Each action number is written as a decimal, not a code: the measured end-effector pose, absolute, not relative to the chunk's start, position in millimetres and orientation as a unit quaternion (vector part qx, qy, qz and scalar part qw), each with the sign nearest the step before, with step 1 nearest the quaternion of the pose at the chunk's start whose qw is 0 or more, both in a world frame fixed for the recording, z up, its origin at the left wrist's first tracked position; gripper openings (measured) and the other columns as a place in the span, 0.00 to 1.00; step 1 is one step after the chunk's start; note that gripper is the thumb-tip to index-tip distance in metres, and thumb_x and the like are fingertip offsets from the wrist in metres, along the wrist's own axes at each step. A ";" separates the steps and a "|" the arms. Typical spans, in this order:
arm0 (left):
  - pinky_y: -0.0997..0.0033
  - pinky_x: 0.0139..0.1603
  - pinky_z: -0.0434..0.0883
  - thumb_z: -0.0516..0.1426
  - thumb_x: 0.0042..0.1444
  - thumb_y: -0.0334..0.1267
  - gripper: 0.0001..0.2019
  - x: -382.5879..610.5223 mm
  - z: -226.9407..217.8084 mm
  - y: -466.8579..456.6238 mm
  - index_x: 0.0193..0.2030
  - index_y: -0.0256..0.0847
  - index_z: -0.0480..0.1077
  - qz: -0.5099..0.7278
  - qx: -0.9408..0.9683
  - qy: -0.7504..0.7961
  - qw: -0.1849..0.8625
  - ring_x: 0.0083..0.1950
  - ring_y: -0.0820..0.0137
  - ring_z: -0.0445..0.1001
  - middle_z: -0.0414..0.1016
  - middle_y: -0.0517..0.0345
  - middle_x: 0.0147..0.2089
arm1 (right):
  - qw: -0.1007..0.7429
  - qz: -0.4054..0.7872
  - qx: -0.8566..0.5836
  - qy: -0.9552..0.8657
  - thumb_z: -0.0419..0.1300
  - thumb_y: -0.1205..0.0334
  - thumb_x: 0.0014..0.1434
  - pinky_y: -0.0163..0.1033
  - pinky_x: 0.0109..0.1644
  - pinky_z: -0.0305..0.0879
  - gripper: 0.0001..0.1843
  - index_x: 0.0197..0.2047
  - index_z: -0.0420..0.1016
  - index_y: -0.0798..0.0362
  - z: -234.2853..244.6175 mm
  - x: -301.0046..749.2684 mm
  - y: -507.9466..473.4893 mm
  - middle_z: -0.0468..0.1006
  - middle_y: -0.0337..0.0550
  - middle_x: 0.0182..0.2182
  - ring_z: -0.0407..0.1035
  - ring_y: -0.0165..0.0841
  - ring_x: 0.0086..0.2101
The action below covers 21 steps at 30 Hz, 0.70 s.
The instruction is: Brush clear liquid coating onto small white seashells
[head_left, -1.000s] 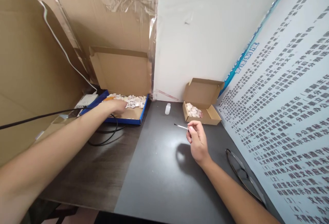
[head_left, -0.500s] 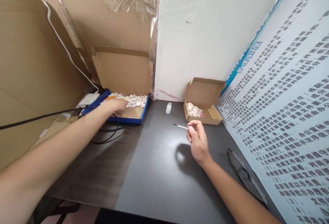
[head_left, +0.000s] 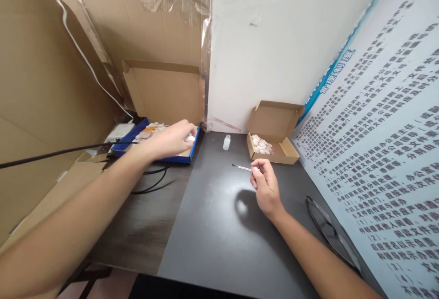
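Above the right part of a blue-edged cardboard box (head_left: pixel 194 151), my left hand (head_left: pixel 174 138) is closed on a small white shell (head_left: pixel 190 138). Many pale shells (head_left: pixel 151 130) lie in that box beneath and behind the hand, partly hidden by it. My right hand (head_left: pixel 265 184) pinches a thin, clear-handled brush (head_left: pixel 242 167) by its end. The brush's dark tip points left, held over the grey table. A small translucent bottle (head_left: pixel 227 142) with no cap stands upright beyond the brush.
An open brown box (head_left: pixel 291 155) with shells (head_left: pixel 261 145) stands at the back right. Glasses (head_left: pixel 332 232) lie by the printed board (head_left: pixel 387 162). Black cables (head_left: pixel 156 184) run near the blue-edged box; a white device (head_left: pixel 120 132) sits left of it.
My left hand has risen from among the shells and moved right, now with a white shell in its fingers. My right hand keeps the brush in almost the same place.
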<state>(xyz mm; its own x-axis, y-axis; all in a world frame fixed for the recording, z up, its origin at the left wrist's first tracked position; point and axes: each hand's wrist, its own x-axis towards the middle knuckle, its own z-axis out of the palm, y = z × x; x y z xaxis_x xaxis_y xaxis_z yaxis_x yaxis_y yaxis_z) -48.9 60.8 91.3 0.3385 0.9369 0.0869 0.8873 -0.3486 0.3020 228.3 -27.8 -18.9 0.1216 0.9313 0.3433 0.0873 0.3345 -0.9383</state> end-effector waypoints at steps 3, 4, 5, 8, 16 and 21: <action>0.72 0.42 0.65 0.53 0.58 0.42 0.11 -15.7 74.2 28.4 0.42 0.40 0.70 0.166 0.848 0.447 0.231 0.40 0.70 0.69 0.72 0.54 0.42 | 0.591 0.352 -0.459 -0.562 0.54 0.56 0.66 0.35 0.27 0.48 0.06 0.42 0.63 0.49 -19.0 228.3 -26.4 0.57 0.32 0.25 0.50 0.28 0.22; 0.73 0.41 0.65 0.52 0.59 0.44 0.11 -6.6 64.7 21.4 0.43 0.40 0.69 0.179 0.842 0.424 0.281 0.38 0.71 0.68 0.71 0.55 0.40 | 0.590 0.350 -0.460 -0.564 0.54 0.56 0.66 0.35 0.27 0.49 0.06 0.42 0.63 0.49 -19.2 228.5 -25.9 0.58 0.32 0.26 0.50 0.27 0.22; 0.73 0.41 0.65 0.53 0.60 0.45 0.12 0.8 54.2 17.1 0.42 0.39 0.69 0.181 0.836 0.406 0.322 0.38 0.72 0.67 0.70 0.56 0.40 | 0.588 0.347 -0.463 -0.565 0.54 0.56 0.66 0.35 0.27 0.49 0.07 0.43 0.63 0.49 -19.4 228.7 -25.4 0.58 0.32 0.26 0.50 0.27 0.22; 0.74 0.37 0.63 0.56 0.58 0.47 0.13 12.0 23.3 16.8 0.40 0.39 0.66 0.213 0.796 0.396 0.406 0.34 0.75 0.63 0.66 0.61 0.35 | 0.588 0.331 -0.474 -0.566 0.54 0.54 0.66 0.35 0.27 0.50 0.08 0.43 0.63 0.49 -19.9 229.9 -24.2 0.59 0.32 0.27 0.51 0.27 0.22; 0.74 0.33 0.59 0.55 0.58 0.48 0.13 8.0 -4.3 22.7 0.39 0.39 0.64 0.245 0.758 0.401 0.453 0.31 0.76 0.59 0.60 0.65 0.30 | 0.559 0.241 -0.521 -0.599 0.55 0.52 0.64 0.35 0.27 0.55 0.12 0.45 0.66 0.50 11.7 231.7 -1.5 0.66 0.37 0.33 0.57 0.27 0.23; 0.73 0.35 0.59 0.52 0.60 0.45 0.10 4.8 -2.9 15.5 0.41 0.41 0.65 0.197 0.816 0.370 0.398 0.32 0.74 0.63 0.67 0.62 0.32 | 0.509 0.146 -0.551 -0.644 0.61 0.55 0.59 0.39 0.35 0.60 0.13 0.45 0.73 0.51 48.1 224.3 49.2 0.71 0.41 0.36 0.62 0.30 0.27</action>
<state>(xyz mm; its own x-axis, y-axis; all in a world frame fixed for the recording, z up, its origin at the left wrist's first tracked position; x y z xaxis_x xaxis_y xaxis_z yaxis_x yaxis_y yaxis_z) 4.8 15.5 -2.9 0.6483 0.7609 0.0268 0.4469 -0.4088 0.7957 224.3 49.2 48.1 0.1269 0.8594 0.4953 0.5614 0.3495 -0.7502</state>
